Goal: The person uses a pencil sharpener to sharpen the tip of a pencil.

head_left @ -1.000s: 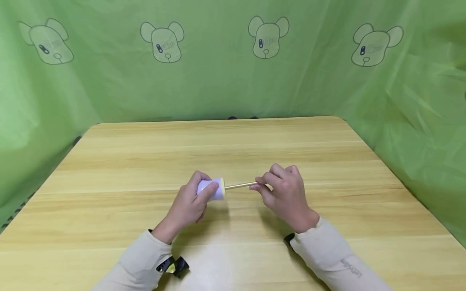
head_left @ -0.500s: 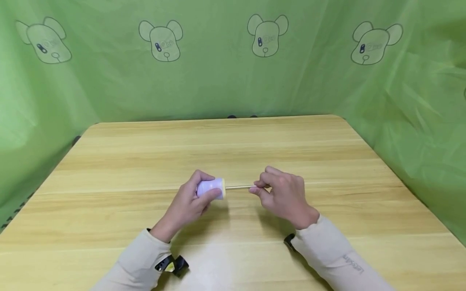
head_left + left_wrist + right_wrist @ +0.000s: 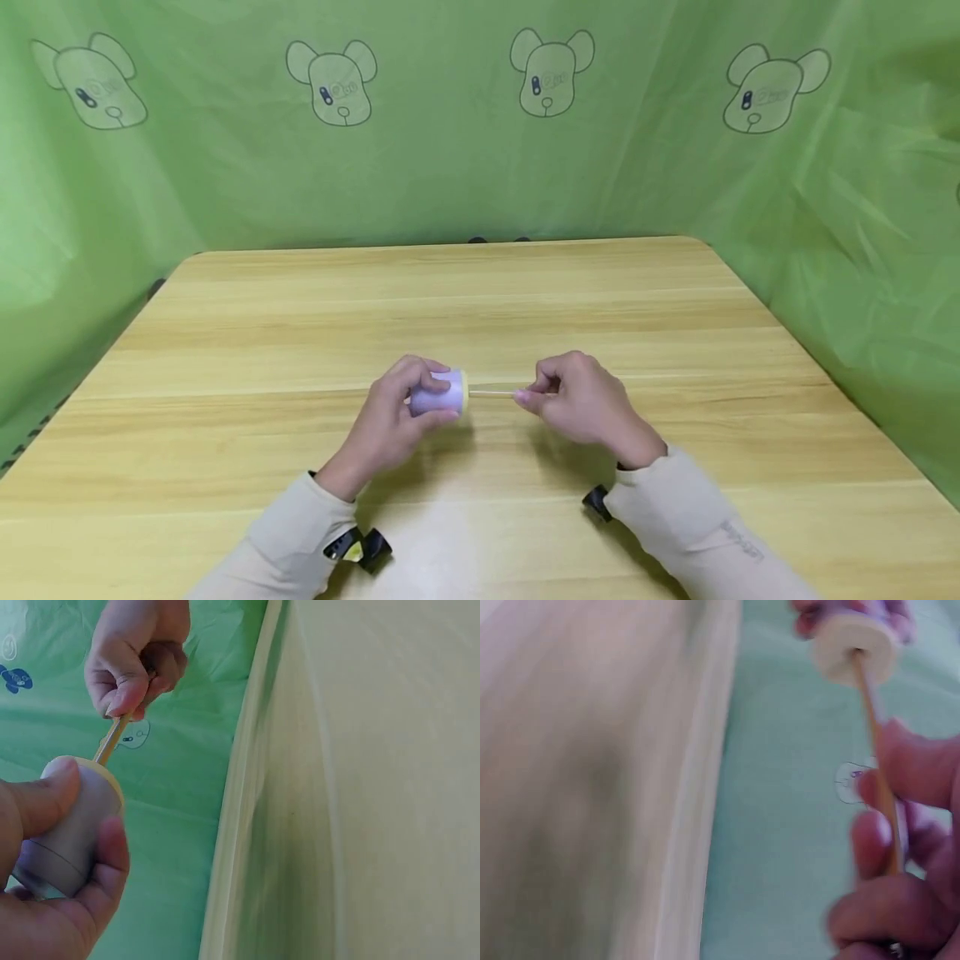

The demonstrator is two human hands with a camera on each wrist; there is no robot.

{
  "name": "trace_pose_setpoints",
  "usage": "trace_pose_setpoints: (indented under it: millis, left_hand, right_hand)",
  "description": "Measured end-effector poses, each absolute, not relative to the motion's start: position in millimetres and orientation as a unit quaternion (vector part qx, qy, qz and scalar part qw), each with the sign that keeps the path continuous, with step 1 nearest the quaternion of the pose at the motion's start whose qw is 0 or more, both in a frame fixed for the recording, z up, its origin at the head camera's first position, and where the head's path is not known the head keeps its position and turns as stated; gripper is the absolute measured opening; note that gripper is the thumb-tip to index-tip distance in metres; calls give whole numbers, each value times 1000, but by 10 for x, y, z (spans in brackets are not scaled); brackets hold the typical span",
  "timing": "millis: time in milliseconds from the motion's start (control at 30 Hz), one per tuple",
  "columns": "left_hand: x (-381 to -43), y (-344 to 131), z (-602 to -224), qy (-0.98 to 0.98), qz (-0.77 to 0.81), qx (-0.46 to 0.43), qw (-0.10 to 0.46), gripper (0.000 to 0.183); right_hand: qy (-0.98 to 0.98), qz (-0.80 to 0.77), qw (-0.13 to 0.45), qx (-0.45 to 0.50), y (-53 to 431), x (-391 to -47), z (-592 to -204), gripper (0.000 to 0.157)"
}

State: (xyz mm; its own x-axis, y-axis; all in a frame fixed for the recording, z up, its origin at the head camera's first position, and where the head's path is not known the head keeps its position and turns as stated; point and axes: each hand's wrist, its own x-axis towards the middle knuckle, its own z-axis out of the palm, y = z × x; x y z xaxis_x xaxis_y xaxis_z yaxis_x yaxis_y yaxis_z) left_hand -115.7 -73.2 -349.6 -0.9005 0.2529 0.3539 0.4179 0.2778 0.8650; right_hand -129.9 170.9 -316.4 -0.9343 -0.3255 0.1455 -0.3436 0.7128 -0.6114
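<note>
Well short of the desk's [image 3: 300, 317] far edge and about midway between its sides, my left hand [image 3: 381, 427] curls round the cylinder [image 3: 437, 403], held above the top; my right hand [image 3: 588, 407] pinches the stick [image 3: 492, 393]. I judge the cylinder light, stiff and slightly slippery, best gripped round its middle; the stick seems thin, snappable, safest held near the hole [image 3: 857, 654]. Its inner end is hidden. Beyond the far edge, dark shapes [image 3: 477, 241] are unreadable.

Your bare left hand [image 3: 386, 417] and right hand [image 3: 585, 404] emerge from pale beige sleeves [image 3: 277, 533], the right sleeve [image 3: 690, 508] bearing blurred grey lettering [image 3: 742, 540]. A black device [image 3: 377, 550] with a yellow patch [image 3: 353, 551] juts from your left cuff [image 3: 333, 497], a second device [image 3: 597, 504] from your right.
</note>
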Motion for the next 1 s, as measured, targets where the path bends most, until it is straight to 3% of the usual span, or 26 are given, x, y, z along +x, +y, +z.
trace_pose_setpoints:
  millis: [100, 200, 333, 667, 800, 1000]
  left_hand:
    - [-1143, -704, -3496, -801, -543, -232, 99, 31]
    - [-1130, -690, -3483, -805, -532, -238, 110, 30]
    - [-1133, -701, -3479, -807, -541, -216, 101, 28]
    - [-1169, -756, -3477, -782, -606, -143, 30, 28]
    - [-1177, -767, -3448, -768, -628, -126, 19, 24]
    - [-1178, -770, -3428, -761, -638, -119, 7, 23]
  right_hand:
    - [-918, 356, -50, 169, 1745, -1311, -3135, 33]
    - [-925, 335, -34, 176, 1763, -1322, -3142, 28]
    - [-926, 307, 54, 212, 1772, -1329, -3179, 12]
    - [-835, 224, 378, 332, 1709, -1405, -3312, 21]
    - [-785, 248, 424, 377, 1685, -1427, -3315, 26]
    - [-768, 239, 446, 392, 1686, -1434, -3320, 28]
